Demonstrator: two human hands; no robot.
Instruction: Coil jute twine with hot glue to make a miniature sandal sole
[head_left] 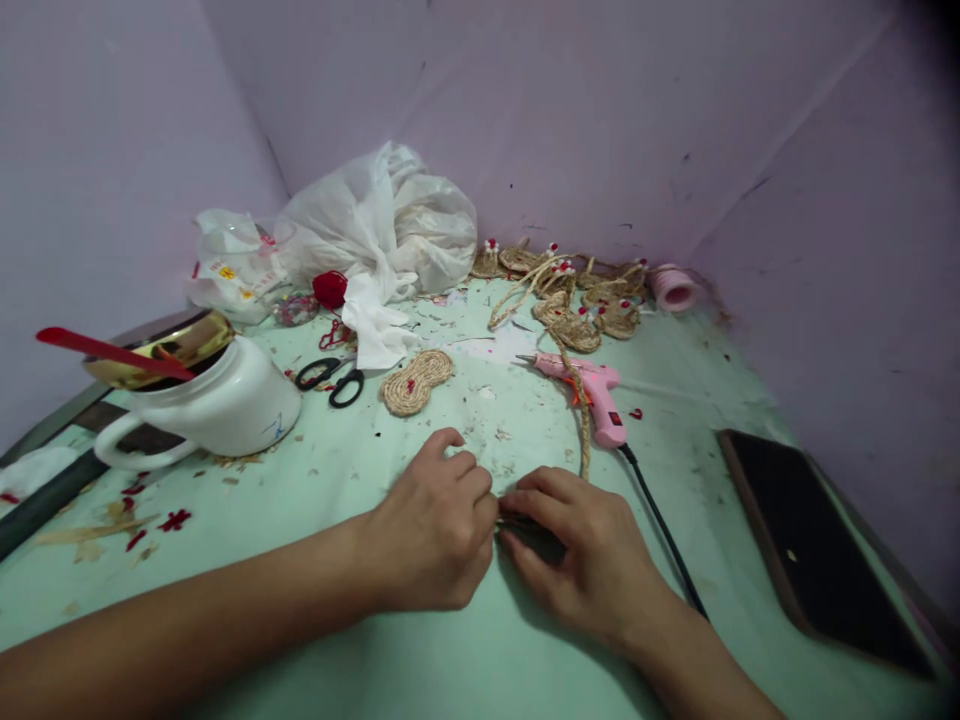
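My left hand (439, 525) and my right hand (581, 545) meet low on the pale green table (390, 660), fingers curled and pinched together over a small piece of jute work that they mostly hide. A jute rope (581, 415) runs from between my hands up across the pink glue gun (589, 390) toward a heap of finished jute pieces (581, 300) at the back. A peanut-shaped jute coil (416, 382) lies just beyond my left hand.
Black scissors (330, 380) lie left of the coil. A white mug (217, 405) holding a red stick stands at the left. White plastic bags (375, 225) fill the back corner. A dark tablet (817, 545) lies at the right, the glue gun's black cord (664, 530) beside my right wrist.
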